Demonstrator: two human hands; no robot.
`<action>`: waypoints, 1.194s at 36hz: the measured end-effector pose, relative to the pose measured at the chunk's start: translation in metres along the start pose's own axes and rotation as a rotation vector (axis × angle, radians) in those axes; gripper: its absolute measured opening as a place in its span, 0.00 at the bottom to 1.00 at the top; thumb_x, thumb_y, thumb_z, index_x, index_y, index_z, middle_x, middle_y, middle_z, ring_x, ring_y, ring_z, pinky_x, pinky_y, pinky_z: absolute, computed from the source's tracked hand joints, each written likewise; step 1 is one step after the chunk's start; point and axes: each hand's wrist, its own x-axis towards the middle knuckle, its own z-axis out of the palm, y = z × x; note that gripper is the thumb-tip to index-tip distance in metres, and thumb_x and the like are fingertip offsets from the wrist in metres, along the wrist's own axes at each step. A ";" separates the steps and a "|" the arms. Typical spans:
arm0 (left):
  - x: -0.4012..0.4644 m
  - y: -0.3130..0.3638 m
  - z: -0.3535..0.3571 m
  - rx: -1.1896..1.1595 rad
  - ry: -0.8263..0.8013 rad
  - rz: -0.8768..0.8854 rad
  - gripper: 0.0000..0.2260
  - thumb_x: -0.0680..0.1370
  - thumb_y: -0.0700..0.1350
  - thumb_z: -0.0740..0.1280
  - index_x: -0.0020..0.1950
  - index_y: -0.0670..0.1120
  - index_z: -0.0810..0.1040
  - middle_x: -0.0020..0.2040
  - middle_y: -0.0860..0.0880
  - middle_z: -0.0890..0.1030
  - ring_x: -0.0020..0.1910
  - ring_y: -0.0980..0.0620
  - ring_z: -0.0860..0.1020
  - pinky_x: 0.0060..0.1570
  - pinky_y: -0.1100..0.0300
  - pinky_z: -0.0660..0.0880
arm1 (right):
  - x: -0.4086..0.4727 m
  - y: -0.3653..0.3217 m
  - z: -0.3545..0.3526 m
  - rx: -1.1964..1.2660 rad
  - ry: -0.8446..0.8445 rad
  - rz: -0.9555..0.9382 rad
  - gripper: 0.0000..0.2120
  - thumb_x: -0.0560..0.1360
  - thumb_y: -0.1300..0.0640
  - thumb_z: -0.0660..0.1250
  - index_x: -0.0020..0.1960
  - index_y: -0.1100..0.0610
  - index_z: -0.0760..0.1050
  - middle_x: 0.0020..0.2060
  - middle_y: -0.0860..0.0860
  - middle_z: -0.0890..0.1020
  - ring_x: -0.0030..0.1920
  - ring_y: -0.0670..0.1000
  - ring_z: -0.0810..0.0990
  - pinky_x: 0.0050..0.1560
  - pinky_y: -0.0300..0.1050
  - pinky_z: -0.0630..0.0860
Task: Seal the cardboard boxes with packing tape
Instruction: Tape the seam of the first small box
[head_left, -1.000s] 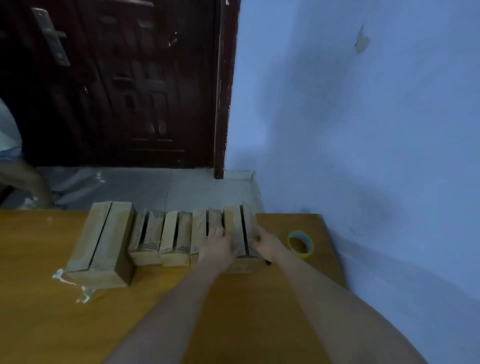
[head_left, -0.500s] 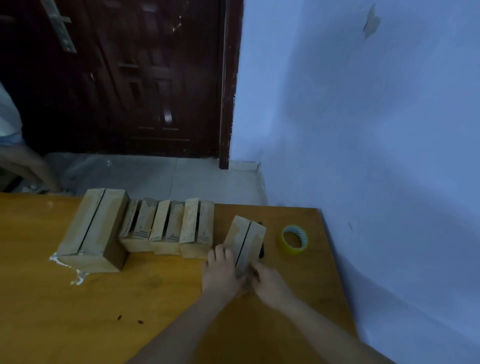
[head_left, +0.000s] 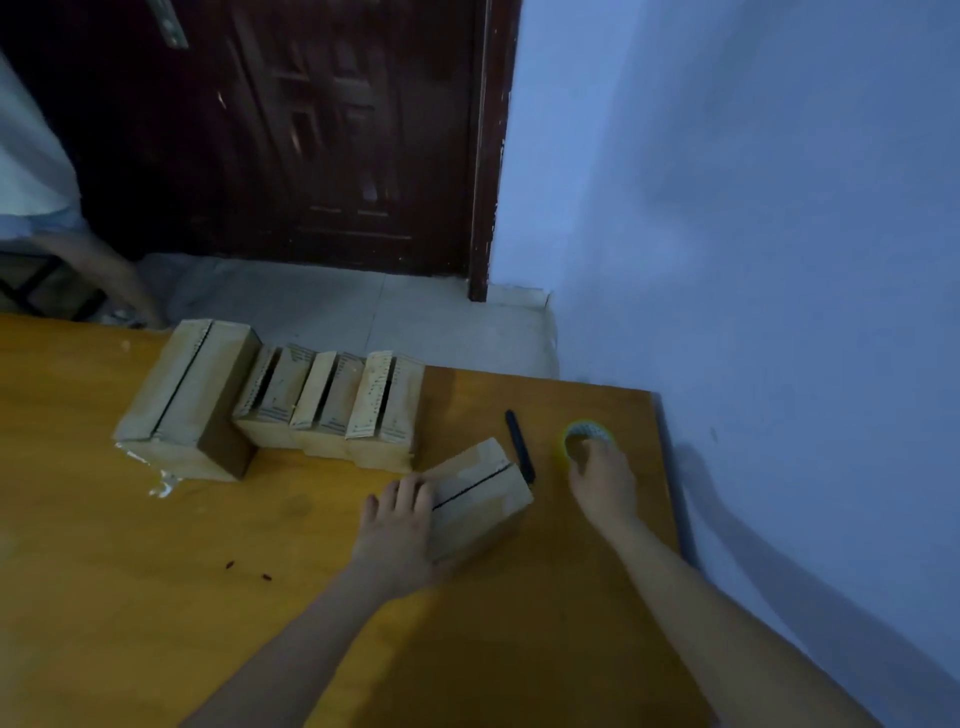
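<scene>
A small cardboard box (head_left: 480, 496) lies on the wooden table (head_left: 156, 597) with its top flaps closed and a dark seam between them. My left hand (head_left: 397, 530) rests against the box's left side, fingers fairly straight. My right hand (head_left: 602, 480) reaches onto the yellow roll of packing tape (head_left: 584, 434) at the table's right, its fingers on the roll's near rim. A row of three small boxes (head_left: 332, 405) and one larger box (head_left: 189, 395) stands along the far edge, all with open seams.
A black pen-like tool (head_left: 519, 447) lies between the small box and the tape. Scraps of tape (head_left: 161, 480) lie by the larger box. A blue wall runs along the table's right edge. Another person's leg (head_left: 98, 270) stands beyond the table, by a dark door.
The small box has been pulled out of the row toward me and turned. My right hand has left it and moved right onto the tape roll.
</scene>
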 end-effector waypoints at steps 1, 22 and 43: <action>0.000 -0.001 0.000 -0.014 -0.007 0.011 0.36 0.71 0.64 0.66 0.72 0.48 0.57 0.72 0.48 0.56 0.73 0.45 0.55 0.71 0.47 0.54 | 0.011 0.006 0.003 -0.062 -0.012 0.027 0.19 0.78 0.53 0.62 0.66 0.60 0.69 0.62 0.55 0.74 0.63 0.55 0.72 0.61 0.51 0.72; 0.009 -0.015 -0.006 -0.116 -0.054 0.110 0.38 0.68 0.52 0.68 0.74 0.50 0.54 0.72 0.53 0.54 0.75 0.51 0.49 0.72 0.44 0.39 | 0.028 0.034 0.025 0.108 -0.058 -0.023 0.12 0.81 0.52 0.57 0.42 0.55 0.72 0.30 0.49 0.72 0.36 0.54 0.75 0.44 0.46 0.69; 0.000 0.063 -0.097 -1.475 -0.257 -0.031 0.28 0.79 0.64 0.50 0.58 0.45 0.79 0.56 0.46 0.81 0.56 0.50 0.78 0.54 0.57 0.75 | -0.090 -0.055 -0.099 1.026 -0.253 -0.114 0.09 0.68 0.50 0.66 0.35 0.54 0.80 0.29 0.47 0.80 0.31 0.44 0.78 0.32 0.34 0.73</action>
